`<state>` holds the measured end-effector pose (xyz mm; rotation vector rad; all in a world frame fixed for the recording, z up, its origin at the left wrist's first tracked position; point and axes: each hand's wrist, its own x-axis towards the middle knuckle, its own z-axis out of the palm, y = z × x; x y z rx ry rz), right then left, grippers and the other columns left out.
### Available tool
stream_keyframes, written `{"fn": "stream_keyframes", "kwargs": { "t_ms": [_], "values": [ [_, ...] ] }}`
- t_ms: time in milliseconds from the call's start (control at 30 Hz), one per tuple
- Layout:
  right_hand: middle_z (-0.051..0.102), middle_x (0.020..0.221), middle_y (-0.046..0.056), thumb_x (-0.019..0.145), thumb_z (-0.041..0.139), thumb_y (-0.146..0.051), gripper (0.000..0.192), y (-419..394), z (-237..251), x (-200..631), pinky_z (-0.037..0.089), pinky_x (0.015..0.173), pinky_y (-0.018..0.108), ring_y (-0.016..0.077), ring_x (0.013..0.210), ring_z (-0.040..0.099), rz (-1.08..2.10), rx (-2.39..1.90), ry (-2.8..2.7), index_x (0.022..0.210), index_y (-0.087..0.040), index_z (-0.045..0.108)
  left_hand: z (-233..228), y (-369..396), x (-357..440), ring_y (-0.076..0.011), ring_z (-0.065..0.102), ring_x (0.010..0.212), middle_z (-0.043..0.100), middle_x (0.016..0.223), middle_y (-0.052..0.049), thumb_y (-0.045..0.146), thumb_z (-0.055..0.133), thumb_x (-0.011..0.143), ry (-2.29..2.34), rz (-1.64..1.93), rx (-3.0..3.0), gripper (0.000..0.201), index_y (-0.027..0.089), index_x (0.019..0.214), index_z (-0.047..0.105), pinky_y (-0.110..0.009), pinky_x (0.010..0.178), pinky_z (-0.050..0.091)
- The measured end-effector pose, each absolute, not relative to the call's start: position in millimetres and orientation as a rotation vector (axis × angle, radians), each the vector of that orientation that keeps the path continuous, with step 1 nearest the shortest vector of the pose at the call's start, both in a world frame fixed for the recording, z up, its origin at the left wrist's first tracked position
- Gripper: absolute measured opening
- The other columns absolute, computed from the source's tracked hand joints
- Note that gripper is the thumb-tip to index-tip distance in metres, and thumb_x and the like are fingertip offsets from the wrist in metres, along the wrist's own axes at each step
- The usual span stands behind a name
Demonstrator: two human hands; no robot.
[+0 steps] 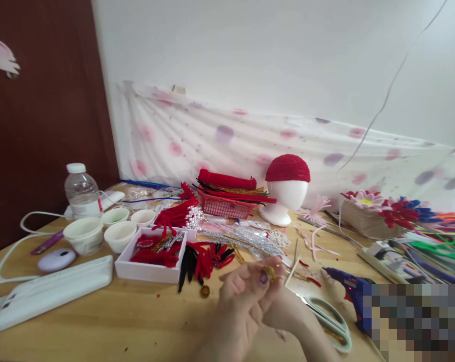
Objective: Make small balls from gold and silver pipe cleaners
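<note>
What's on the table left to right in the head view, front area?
White case → white tray of red pieces → hands pinching a gold bead → scissors → blue glue gun.

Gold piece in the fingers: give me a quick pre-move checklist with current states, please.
1. Gold piece pinched at the fingertips: ok, it shows above the left hand.
2. Right hand supporting: cannot tell, it sits mostly behind the left hand.
3. Scissors out of the way: not ok, they lie on the table right beside the right wrist.
4. Glue gun clear of the hands: ok, it lies to the right, apart from them.
5. Loose gold ball within sight: ok, on the table left of the hands.
6. White tray of red pieces undisturbed: ok, flat on the table.
</note>
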<state>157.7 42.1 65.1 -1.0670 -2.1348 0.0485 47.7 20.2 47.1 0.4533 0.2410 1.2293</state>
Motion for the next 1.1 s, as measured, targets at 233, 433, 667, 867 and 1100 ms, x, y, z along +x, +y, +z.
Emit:
{"fn": "stream_keyframes", "kwargs": {
  "t_ms": [233, 433, 667, 867, 1100],
  "values": [
    [0.079, 0.079, -0.004, 0.085, 0.072, -0.018, 0.012, 23, 76, 175, 0.060, 0.062, 0.021, 0.0153, 0.069, 0.075, 0.451, -1.185, -2.139, 0.091, -0.028, 0.075, 22, 44, 7, -0.0147, 0.069, 0.080, 0.078, 0.090, -0.006, 0.037, 0.097, 0.050, 0.647, 1.418, 0.526, 0.032, 0.017, 0.070, 0.082, -0.022, 0.077, 0.053],
    [0.066, 0.123, 0.006, 0.090, 0.072, -0.028, 0.033, 26, 54, 174, 0.053, 0.097, 0.035, 0.0226, 0.115, 0.061, -0.085, -0.854, -2.021, 0.122, -0.028, 0.066, 19, 29, 9, -0.0139, 0.066, 0.069, 0.074, 0.080, -0.005, 0.039, 0.098, 0.044, 0.711, 1.343, 0.525, 0.036, 0.016, 0.065, 0.080, -0.023, 0.067, 0.052],
    [0.054, 0.137, 0.007, 0.092, 0.068, -0.022, 0.016, 33, 42, 173, 0.037, 0.104, 0.048, 0.0326, 0.133, 0.038, -0.295, -0.898, -1.964, 0.106, -0.029, 0.071, 19, 28, 13, -0.0182, 0.066, 0.068, 0.072, 0.068, -0.005, 0.039, 0.093, 0.057, 0.714, 1.258, 0.617, 0.032, 0.018, 0.077, 0.080, -0.031, 0.071, 0.053],
    [0.052, 0.141, 0.006, 0.086, 0.072, -0.012, 0.021, 33, 29, 170, 0.035, 0.106, 0.052, 0.0349, 0.136, 0.034, -0.386, -0.978, -1.856, 0.100, -0.028, 0.074, 8, 30, 30, -0.0160, 0.067, 0.071, 0.070, 0.074, -0.002, 0.043, 0.097, 0.045, 0.760, 1.369, 0.465, 0.031, 0.021, 0.061, 0.081, -0.025, 0.071, 0.054],
    [0.040, 0.156, -0.003, 0.083, 0.075, -0.012, 0.020, 32, 17, 176, 0.023, 0.114, 0.056, 0.0339, 0.146, 0.026, -0.249, -1.028, -1.823, 0.092, -0.031, 0.076, 10, 24, 28, -0.0200, 0.069, 0.082, 0.072, 0.081, -0.006, 0.048, 0.094, 0.051, 0.932, 1.384, 0.664, 0.030, 0.022, 0.062, 0.082, -0.026, 0.077, 0.055]
  ]
}}
